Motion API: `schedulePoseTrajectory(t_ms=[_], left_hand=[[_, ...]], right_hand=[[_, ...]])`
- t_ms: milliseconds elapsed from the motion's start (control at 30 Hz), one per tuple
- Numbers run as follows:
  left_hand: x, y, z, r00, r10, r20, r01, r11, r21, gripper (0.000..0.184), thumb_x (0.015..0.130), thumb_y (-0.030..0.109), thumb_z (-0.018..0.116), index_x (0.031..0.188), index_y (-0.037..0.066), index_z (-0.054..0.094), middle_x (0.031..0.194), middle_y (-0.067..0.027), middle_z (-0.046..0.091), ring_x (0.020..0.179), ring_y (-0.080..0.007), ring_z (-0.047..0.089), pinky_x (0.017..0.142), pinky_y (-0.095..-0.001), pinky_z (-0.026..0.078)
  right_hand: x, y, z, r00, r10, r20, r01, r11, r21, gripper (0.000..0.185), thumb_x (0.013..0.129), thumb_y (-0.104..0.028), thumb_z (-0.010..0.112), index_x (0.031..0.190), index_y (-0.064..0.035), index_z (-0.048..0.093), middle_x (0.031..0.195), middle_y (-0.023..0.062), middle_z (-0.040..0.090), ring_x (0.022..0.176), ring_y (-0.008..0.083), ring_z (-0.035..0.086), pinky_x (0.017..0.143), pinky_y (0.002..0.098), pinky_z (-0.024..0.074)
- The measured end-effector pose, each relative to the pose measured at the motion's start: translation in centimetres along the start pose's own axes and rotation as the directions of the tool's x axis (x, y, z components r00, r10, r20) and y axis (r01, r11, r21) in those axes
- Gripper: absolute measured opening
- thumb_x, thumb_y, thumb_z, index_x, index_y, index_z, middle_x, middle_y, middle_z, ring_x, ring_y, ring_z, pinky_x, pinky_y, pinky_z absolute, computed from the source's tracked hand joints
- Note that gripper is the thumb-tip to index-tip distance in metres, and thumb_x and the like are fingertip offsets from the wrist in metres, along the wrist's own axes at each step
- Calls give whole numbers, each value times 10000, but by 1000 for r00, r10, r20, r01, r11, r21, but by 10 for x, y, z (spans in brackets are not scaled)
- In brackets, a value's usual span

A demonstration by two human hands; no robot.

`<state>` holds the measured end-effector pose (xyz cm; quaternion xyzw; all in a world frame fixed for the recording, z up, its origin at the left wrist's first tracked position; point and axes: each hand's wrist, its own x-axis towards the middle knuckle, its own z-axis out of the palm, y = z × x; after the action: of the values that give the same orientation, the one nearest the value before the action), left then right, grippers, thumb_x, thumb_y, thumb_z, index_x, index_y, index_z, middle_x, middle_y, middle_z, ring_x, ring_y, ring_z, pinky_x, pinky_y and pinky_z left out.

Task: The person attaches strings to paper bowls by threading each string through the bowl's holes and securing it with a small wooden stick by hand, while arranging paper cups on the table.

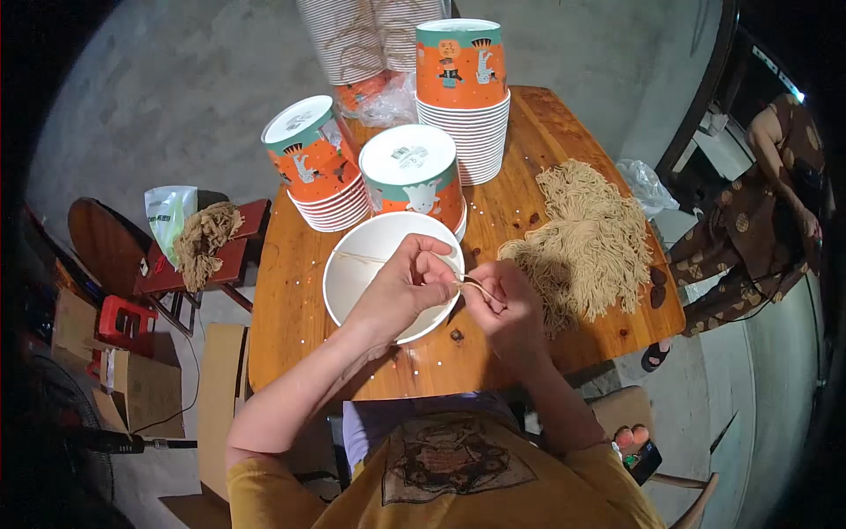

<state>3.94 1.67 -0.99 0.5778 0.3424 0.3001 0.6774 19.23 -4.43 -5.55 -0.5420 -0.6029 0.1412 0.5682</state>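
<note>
Over the white paper bucket [348, 282], my left hand [401, 286] pinches a beige string [476, 284]. Close beside it, my right hand [507, 309] has its fingers closed on the same string, a short loop showing between the hands. A tail of string runs left from my left hand across the bucket's opening. To the right of my right hand lies a heap of beige strings [590, 247] on the wooden table [423, 375]. Just behind the open bucket stands an upside-down stack of orange and green buckets [410, 163].
More bucket stacks stand behind: a tilted one [317, 163] at left and a tall one [463, 97] at back. A red bench [189, 260] at left holds a string bundle [207, 242]. Another person [749, 212] is at the right.
</note>
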Motion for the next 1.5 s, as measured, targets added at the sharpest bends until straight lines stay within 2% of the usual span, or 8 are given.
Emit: schedulePoseTrajectory(t_ms=[400, 633, 733, 833, 900, 1000, 1433, 1500], left_hand=[[-2, 4, 3, 1000, 1, -6, 0, 992, 129, 350, 843, -14, 609, 1143, 18, 433, 871, -34, 555, 818, -91, 538, 753, -218, 443], [-3, -7, 5, 985, 164, 61, -175, 949, 262, 363, 867, 5, 586, 1185, 27, 414, 846, -16, 521, 761, -82, 503, 698, -213, 431], [-6, -1, 7, 987, 128, 93, -152, 929, 336, 385, 881, -11, 565, 1222, 55, 399, 879, 0, 493, 813, -69, 483, 753, -214, 417], [-8, -1, 9, 988, 131, 79, -151, 919, 364, 363, 882, -18, 551, 1208, 51, 406, 870, 2, 481, 809, -71, 477, 747, -212, 414], [-9, 0, 9, 989, 134, 69, -151, 897, 415, 340, 880, -28, 537, 1188, 47, 416, 872, 0, 468, 804, -71, 468, 740, -209, 410], [-9, 0, 10, 988, 139, 67, -154, 892, 426, 314, 879, -36, 521, 1168, 43, 426, 879, 1, 461, 798, -75, 461, 737, -210, 409], [-10, -6, 11, 941, 320, 106, -313, 709, 632, 146, 906, 39, 531, 1035, 29, 464, 862, -44, 516, 789, -129, 527, 725, -275, 453], [-11, -2, 14, 947, 315, 61, -292, 768, 569, 130, 883, 21, 514, 995, 3, 451, 837, -123, 533, 777, -253, 559, 719, -335, 457]], right_hand=[[11, -1, -17, 874, -457, 164, 477, 746, -465, 195, 672, -53, 698, 836, -128, 624, 722, 21, 464, 578, 177, 550, 464, 301, 459], [16, 0, -10, 855, -501, 135, 505, 743, -439, 177, 691, -30, 673, 801, -95, 551, 702, 40, 447, 557, 193, 546, 455, 330, 461], [15, 7, -6, 907, -406, 113, 421, 870, -257, 171, 695, -8, 650, 777, -71, 515, 709, 66, 457, 557, 200, 528, 502, 326, 457], [12, 10, -8, 982, -91, 166, 80, 994, 69, 136, 741, -13, 633, 795, -65, 520, 685, 30, 462, 545, 143, 485, 512, 289, 407], [15, 13, -12, 885, 226, 408, -390, 837, 384, 78, 815, -60, 601, 805, -62, 524, 658, -27, 451, 556, 75, 437, 506, 241, 339], [18, 9, -20, 785, 291, 547, -567, 693, 445, 93, 877, -151, 569, 820, -84, 540, 631, -79, 420, 555, 24, 388, 486, 202, 286], [14, 8, -25, 653, 355, 669, -735, 509, 448, 140, 901, -240, 542, 819, -127, 540, 604, -92, 402, 512, -1, 322, 470, 174, 250], [13, 7, -26, 694, 383, 610, -704, 541, 460, 97, 860, -183, 563, 871, -89, 544, 588, -76, 406, 501, 20, 350, 473, 183, 261]])
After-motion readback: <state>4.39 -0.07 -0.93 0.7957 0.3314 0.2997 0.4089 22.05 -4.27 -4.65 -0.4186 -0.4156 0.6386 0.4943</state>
